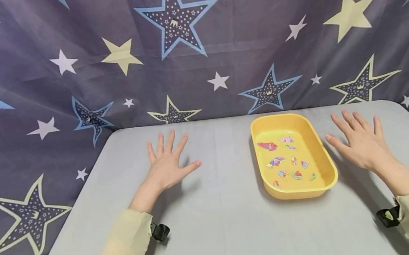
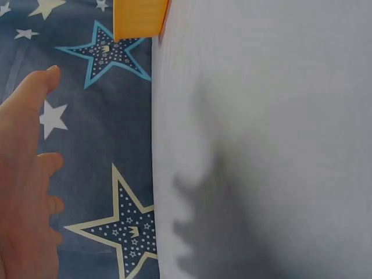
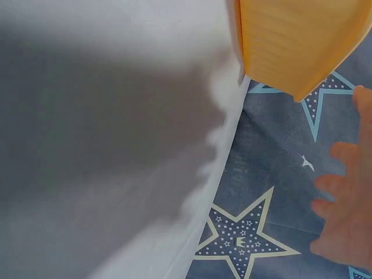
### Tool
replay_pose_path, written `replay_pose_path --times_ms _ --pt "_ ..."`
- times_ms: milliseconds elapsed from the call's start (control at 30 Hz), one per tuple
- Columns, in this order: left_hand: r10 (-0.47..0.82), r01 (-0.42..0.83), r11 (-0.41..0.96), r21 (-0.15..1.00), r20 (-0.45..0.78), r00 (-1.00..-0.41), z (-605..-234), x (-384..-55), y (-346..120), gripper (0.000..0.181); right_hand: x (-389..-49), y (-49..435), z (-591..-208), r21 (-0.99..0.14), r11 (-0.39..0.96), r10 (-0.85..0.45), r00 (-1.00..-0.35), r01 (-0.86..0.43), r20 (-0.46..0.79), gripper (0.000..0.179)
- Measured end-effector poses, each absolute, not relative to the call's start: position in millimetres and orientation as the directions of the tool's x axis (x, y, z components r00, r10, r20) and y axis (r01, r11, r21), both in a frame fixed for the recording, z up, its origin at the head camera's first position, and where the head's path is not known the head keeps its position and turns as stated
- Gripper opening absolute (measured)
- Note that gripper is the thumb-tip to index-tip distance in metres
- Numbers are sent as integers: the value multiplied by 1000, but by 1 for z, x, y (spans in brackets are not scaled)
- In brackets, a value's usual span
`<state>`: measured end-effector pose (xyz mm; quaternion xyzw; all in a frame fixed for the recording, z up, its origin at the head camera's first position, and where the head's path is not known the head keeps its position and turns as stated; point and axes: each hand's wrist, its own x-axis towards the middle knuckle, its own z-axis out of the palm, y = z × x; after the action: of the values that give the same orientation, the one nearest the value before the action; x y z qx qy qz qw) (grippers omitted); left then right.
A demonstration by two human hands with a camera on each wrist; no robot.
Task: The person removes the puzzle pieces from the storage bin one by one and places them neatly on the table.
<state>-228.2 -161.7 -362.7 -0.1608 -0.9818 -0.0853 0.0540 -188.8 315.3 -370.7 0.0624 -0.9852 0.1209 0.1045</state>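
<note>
A yellow plastic tray stands on the table right of centre, with several small colourful sticker-like pieces spread over its floor. My left hand is held over the table to the left of the tray, fingers spread and palm down, holding nothing. On the tray's other side, my right hand hovers with its fingers extended, its thumb near the tray's right wall. Both wrist views catch part of the tray's outer wall and the hand's shadow on the tabletop.
The light grey table ends at the back against a dark curtain printed with stars. A black wrist strap sits at the left sleeve, another black strap at the right one.
</note>
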Motion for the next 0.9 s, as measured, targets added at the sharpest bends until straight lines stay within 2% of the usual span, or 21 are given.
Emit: replay_pose_path --times_ms 233,467,600,900 --pt "314 333 924 187 124 -941 -367 -230 -151 85 -188 312 -373 -302 939 -100 -972 -163 213 67" --pt "347 373 896 239 144 -927 -370 -231 -134 83 -190 303 -374 -480 851 -138 -972 -214 188 65" --pt "371 396 882 253 145 -917 -372 -231 -125 81 -189 298 -374 -565 804 -129 -982 -184 137 66" --pt "467 524 810 264 248 -848 -372 -233 -99 75 -190 287 -373 -722 679 -122 -990 -132 66 65"
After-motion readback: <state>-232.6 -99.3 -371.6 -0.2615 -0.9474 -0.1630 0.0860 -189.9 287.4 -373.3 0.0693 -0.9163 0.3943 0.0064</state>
